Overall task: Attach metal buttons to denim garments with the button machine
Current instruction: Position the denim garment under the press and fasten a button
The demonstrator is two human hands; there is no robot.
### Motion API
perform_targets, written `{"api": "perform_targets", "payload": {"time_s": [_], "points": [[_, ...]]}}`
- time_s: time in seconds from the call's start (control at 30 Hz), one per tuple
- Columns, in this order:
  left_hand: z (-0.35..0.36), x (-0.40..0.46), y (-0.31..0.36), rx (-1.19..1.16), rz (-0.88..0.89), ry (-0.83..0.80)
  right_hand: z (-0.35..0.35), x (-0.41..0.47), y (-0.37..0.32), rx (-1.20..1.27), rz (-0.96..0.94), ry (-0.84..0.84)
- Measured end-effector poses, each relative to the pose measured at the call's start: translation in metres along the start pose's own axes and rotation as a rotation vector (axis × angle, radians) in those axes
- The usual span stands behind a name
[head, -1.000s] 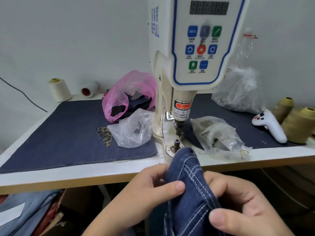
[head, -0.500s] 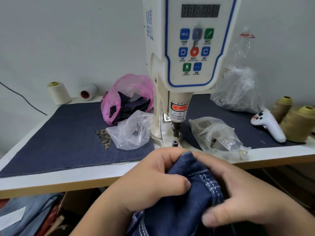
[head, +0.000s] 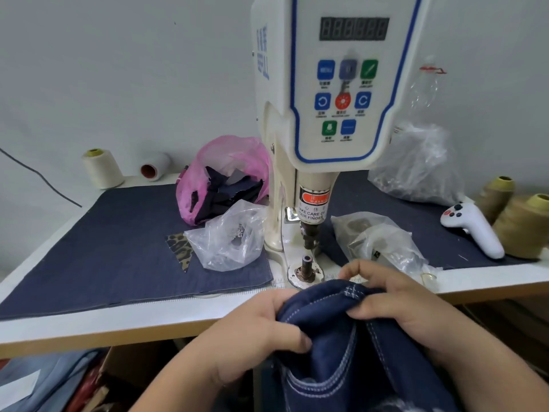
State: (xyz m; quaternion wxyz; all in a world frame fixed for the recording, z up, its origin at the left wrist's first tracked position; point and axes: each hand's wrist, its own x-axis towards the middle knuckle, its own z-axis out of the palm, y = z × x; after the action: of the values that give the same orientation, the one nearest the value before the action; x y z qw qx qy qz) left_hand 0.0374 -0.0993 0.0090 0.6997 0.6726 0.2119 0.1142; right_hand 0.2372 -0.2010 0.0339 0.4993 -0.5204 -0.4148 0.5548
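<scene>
Nearest the camera, both hands hold the denim point(head: 332, 346) at the table's near edge. The left hand point(head: 252, 331) grips a fold, thumb pressed on top and fingers curled beneath. The right hand point(head: 395, 304) pinches the stitched edge, fingers curled over the far side and thumb on the near side. The raised fold sits between the two hands, just short of the lower die point(head: 306, 264); no contact between cloth and die can be confirmed.

Handling assessment: the cloth looks thick and limp, with several layers at the white-stitched seams. It will likely sag and drag where unsupported, since most of the garment hangs below the table point(head: 118, 316). The seamed edge appears stiffer than the open cloth and is judged the better place to hold. A two-handed hold either side of the button spot, keeping that spot flat and taut, looks advisable, with fingertips clear of the punch point(head: 309, 233).

Beyond the hands, the die post stands upright on its round base, with the punch directly above and apart from it. A clear bag point(head: 228, 239) lies to the left of the machine point(head: 341, 84), another bag point(head: 383, 239) to the right. Whether a button is loaded on the die cannot be told.
</scene>
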Motion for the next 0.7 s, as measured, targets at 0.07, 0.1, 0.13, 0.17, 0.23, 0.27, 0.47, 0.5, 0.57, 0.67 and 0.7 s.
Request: {"api": "perform_targets", "payload": {"time_s": [0.07,0.1,0.13,0.17,0.23,0.27,0.47,0.5,0.57,0.67,0.7], "points": [[-0.004,0.007,0.000,-0.099,0.008,0.072,-0.006,0.013,-0.006,-0.075,0.028,0.060],[-0.007,0.010,0.003,-0.151,0.009,0.112,-0.007,0.021,-0.008,-0.092,0.039,0.083],[-0.010,0.013,0.007,-0.207,-0.009,0.154,-0.009,0.029,-0.010,-0.104,0.056,0.099],[-0.014,0.018,0.012,-0.234,-0.053,0.171,-0.009,0.037,-0.011,-0.128,0.073,0.106],[-0.022,0.020,0.013,-0.223,-0.103,0.158,-0.011,0.050,-0.013,-0.162,0.123,0.114],[-0.029,0.021,0.003,-0.329,-0.127,0.175,-0.012,0.055,-0.012,-0.134,0.153,0.113],[-0.045,0.041,0.008,-0.293,-0.334,0.281,-0.023,0.072,0.003,0.113,0.189,0.112],[-0.049,0.043,0.011,-0.313,-0.314,0.237,-0.026,0.076,0.004,0.111,0.189,0.126],[-0.053,0.050,0.013,-0.273,-0.330,0.179,-0.031,0.084,0.004,0.087,0.198,0.177],[-0.058,0.061,0.014,-0.293,-0.319,0.256,-0.030,0.094,0.005,0.061,0.190,0.234],[-0.059,0.062,0.011,-0.292,-0.314,0.271,-0.029,0.097,0.007,0.050,0.177,0.259]]}}
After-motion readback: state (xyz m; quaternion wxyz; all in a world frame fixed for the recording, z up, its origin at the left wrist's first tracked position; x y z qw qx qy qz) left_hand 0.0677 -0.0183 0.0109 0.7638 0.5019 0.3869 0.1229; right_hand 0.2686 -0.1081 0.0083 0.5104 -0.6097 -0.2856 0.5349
